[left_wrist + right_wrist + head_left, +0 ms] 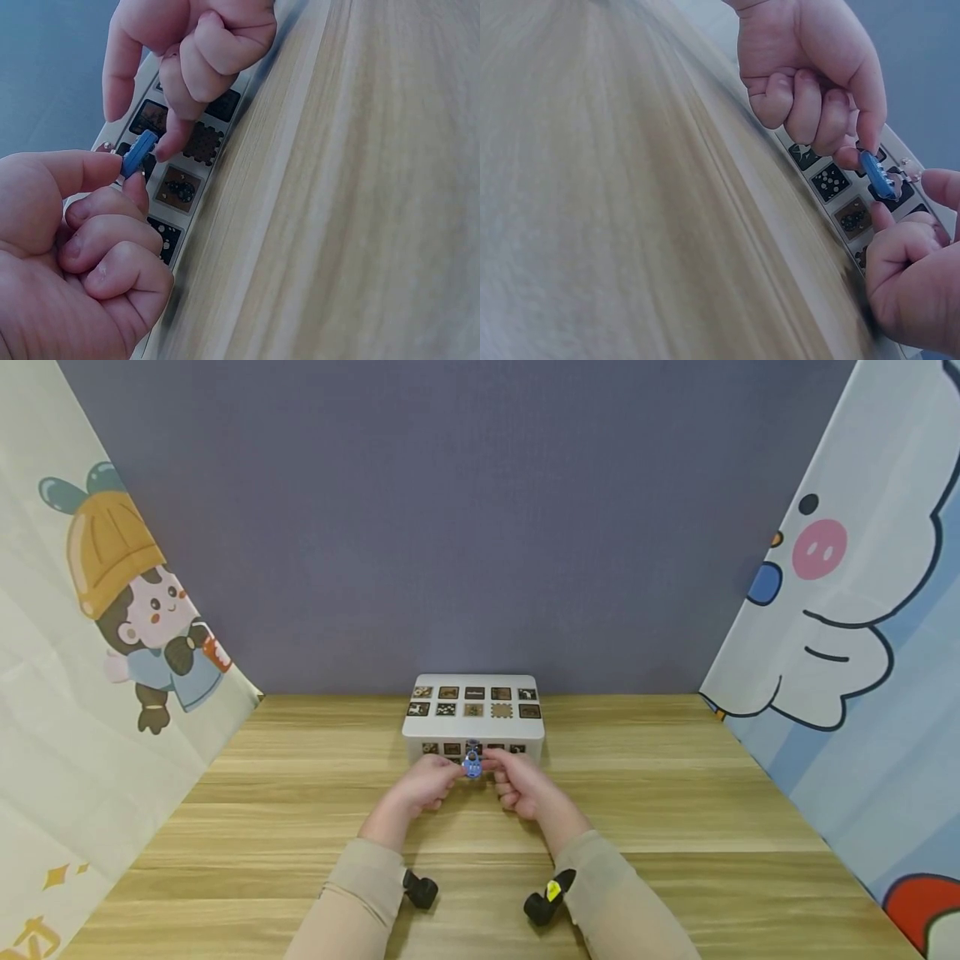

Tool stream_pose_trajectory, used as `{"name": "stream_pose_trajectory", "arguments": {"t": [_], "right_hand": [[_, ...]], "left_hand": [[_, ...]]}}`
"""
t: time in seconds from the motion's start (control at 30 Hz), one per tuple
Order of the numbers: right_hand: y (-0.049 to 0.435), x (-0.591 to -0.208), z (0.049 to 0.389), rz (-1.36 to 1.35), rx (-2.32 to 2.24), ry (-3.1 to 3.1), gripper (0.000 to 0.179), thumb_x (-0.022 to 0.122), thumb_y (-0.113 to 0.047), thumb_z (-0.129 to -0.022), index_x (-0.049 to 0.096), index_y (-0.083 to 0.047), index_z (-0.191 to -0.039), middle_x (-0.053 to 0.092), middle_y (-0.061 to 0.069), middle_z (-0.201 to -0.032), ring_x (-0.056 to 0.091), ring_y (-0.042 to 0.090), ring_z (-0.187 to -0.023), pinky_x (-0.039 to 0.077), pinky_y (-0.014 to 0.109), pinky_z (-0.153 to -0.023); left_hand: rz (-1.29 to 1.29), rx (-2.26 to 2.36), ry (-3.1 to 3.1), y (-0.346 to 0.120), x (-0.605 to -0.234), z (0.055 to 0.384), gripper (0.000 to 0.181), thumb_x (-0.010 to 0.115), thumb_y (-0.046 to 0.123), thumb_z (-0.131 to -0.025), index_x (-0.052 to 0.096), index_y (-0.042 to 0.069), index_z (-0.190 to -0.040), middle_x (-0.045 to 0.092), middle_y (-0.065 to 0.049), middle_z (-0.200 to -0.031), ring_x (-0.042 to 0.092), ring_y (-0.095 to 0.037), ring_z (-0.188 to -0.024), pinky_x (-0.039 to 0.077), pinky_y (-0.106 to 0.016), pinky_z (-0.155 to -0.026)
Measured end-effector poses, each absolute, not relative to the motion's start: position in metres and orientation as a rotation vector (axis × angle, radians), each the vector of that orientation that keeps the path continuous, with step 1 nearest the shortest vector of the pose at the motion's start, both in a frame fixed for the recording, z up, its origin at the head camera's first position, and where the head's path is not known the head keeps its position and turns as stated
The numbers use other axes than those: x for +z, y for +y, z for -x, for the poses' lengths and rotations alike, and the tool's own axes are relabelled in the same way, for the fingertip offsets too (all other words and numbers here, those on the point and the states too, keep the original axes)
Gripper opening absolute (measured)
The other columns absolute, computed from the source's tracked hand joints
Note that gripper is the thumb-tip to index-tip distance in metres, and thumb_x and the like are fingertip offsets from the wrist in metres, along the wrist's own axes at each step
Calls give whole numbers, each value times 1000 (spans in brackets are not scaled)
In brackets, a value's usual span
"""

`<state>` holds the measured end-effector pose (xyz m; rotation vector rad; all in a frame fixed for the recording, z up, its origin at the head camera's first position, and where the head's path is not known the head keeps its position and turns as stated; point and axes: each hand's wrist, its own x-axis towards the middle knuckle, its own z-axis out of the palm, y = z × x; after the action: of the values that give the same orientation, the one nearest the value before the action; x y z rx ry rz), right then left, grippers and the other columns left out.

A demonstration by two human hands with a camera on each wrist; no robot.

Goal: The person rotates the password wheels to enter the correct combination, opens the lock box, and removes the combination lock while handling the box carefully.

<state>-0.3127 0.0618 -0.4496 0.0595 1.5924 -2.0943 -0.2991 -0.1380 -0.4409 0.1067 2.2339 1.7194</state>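
A small blue combination padlock hangs at the metal clasp on the front of a white box. My left hand pinches the padlock's left side between thumb and index finger, its other fingers curled in. On the other side is my right hand, its thumb and index finger spread apart around the clasp area. In the left wrist view the right index fingertip sits close beside the padlock; whether it touches is unclear. Number dials run along the lock's edge in the right wrist view.
The box, printed with rows of small dark pictures, stands at the back of a wooden table. A grey-blue panel rises just behind it. Cartoon-printed sheets flank the table on the left and right.
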Motion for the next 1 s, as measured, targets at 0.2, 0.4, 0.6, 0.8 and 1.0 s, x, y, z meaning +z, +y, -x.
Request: {"name": "stream_pose_trajectory", "arguments": {"t": [0.2, 0.4, 0.6, 0.8, 1.0], "right_hand": [[60, -450, 312, -32, -2082, 1620, 29, 63, -31, -98, 66, -3, -105, 34, -11, -57, 26, 2, -44, 20, 15, -40], [55, -450, 311, -14, -2082, 1620, 22, 65, -25, -97, 61, -8, -83, 35, -10, -56, 27, 2, -44, 20, 16, -39], [52, -451, 310, 5, -2085, 1625, 17, 67, -21, -95, 62, -7, -86, 35, -9, -56, 26, 3, -44, 20, 16, -39], [50, -452, 310, 28, -2068, 1654, 15, 67, -20, -95, 65, -5, -92, 35, -9, -55, 26, 3, -44, 21, 16, -39], [48, -456, 311, 43, -2054, 1703, 17, 68, -19, -94, 66, -3, -93, 35, -8, -56, 26, 4, -45, 22, 17, -39]], "left_hand": [[-105, 1717, 2228, -139, -439, 298, 31, 58, 20, -101, 69, -9, -107, 36, 7, -58, 28, -6, -45, 26, -19, -41], [-115, 1730, 2204, -139, -439, 298, 30, 58, 19, -100, 68, -9, -106, 36, 7, -58, 28, -5, -45, 25, -19, -41], [-114, 1740, 2192, -138, -440, 299, 29, 59, 19, -100, 67, -9, -100, 37, 6, -58, 28, -6, -44, 24, -20, -41], [-115, 1744, 2177, -138, -440, 299, 29, 59, 18, -101, 65, -10, -99, 37, 6, -58, 28, -6, -45, 25, -20, -41], [-122, 1743, 2174, -139, -440, 300, 28, 58, 17, -101, 65, -10, -103, 39, 6, -59, 30, -6, -45, 26, -20, -42]]}}
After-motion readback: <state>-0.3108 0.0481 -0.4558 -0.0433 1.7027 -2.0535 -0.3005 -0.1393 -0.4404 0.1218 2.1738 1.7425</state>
